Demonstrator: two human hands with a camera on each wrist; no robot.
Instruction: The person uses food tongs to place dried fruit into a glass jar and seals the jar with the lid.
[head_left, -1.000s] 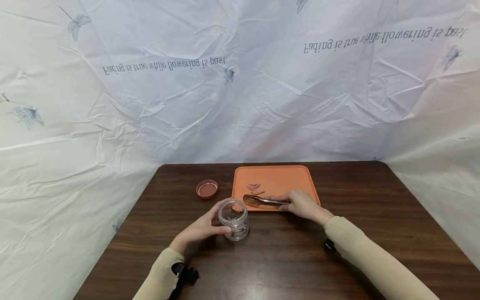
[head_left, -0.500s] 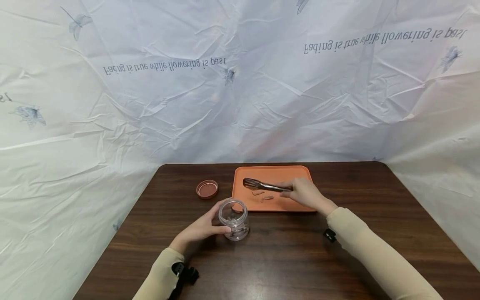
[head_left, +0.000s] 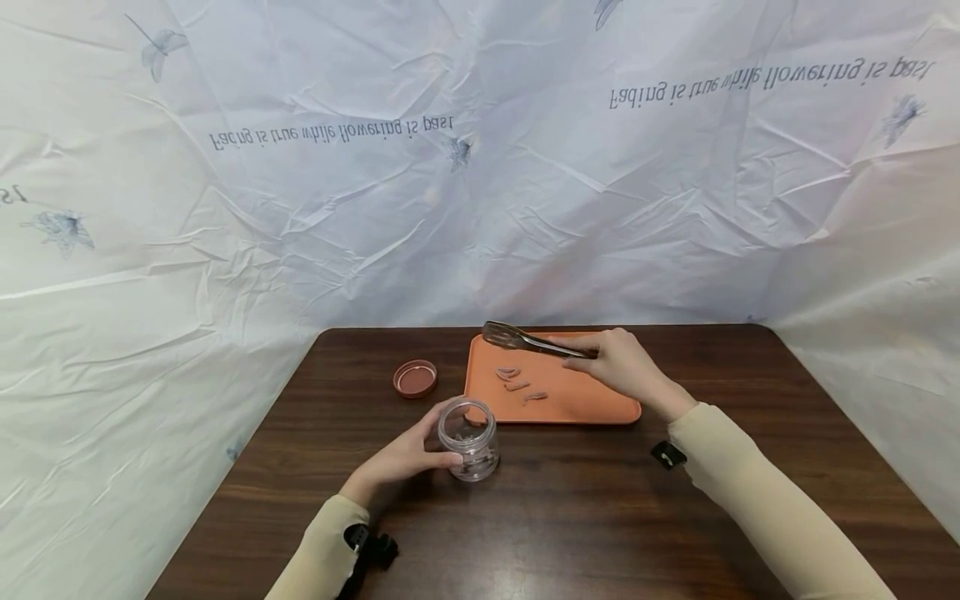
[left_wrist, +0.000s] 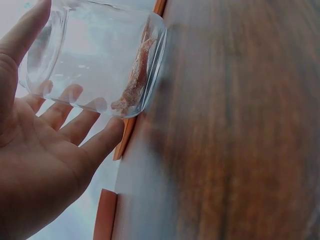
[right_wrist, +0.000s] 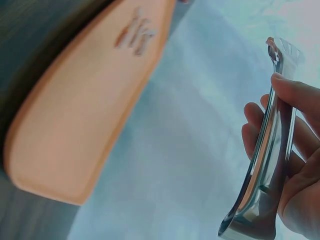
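Note:
My left hand (head_left: 411, 452) holds a clear jar (head_left: 477, 460) from its left side, thumb across the front and fingers behind. The jar stands upright and lidless on the table; a reddish-brown, shrivelled strip (left_wrist: 136, 79) lies at its bottom in the left wrist view. My right hand (head_left: 628, 367) grips metal tongs (head_left: 536, 343) above the orange tray (head_left: 577, 398), their tips pointing left over the tray's back left corner. A small reddish-brown bit (right_wrist: 270, 41) shows at the tong tips in the right wrist view. Several similar thin strips (head_left: 517, 386) lie on the tray's left half.
A reddish-brown jar lid (head_left: 415, 379) lies upturned on the dark wooden table (head_left: 585, 517), left of the tray. The tray's front left corner is right behind the jar. A white printed sheet (head_left: 480, 233) hangs behind and beside the table.
My right hand has lifted the tongs from low over the tray's front up toward its back edge. The strips they overlapped now show. My left hand and the jar have stayed put.

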